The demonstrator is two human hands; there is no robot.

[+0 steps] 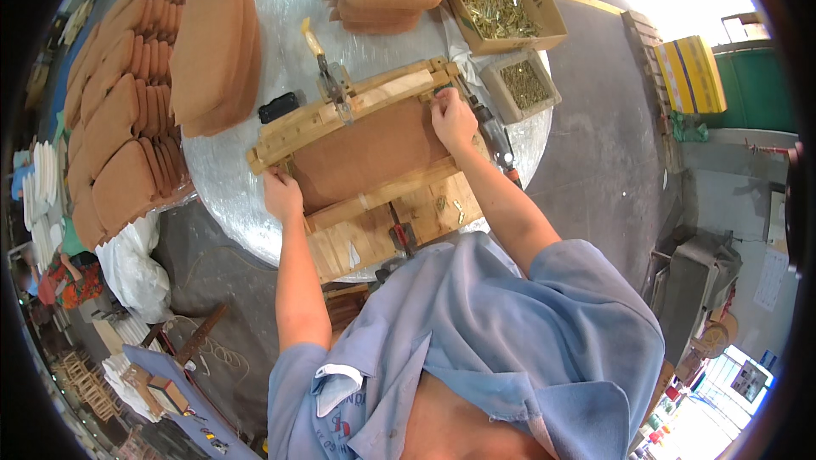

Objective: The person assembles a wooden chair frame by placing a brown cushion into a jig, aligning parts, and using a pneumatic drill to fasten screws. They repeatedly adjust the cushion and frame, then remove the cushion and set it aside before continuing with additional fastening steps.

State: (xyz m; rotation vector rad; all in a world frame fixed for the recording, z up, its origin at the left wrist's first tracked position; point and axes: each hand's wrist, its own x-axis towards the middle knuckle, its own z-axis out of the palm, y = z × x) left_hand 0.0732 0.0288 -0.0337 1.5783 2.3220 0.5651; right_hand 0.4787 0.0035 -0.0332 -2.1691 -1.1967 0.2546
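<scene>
A brown padded panel (370, 158) lies in a wooden jig (357, 90) on the round table, between its far rail and near rail. At the panel's left end, my left hand (283, 194) has its fingers curled in at the corner beside a small metal piece. My right hand (455, 122) is closed at the far right corner of the jig; what its fingertips pinch is mostly hidden. A toggle clamp (331, 86) with a yellowish handle stands on the far rail, and another clamp with a red handle (398, 229) sits on the near board.
Stacked brown panels (217, 48) stand at left and far side. A cardboard box (501, 39) of brass-coloured metal parts and a tray of screws (523, 86) are at far right. A power driver (497, 137) lies right of the jig, a black case (278, 107) left. Loose metal pieces (459, 209) lie nearby.
</scene>
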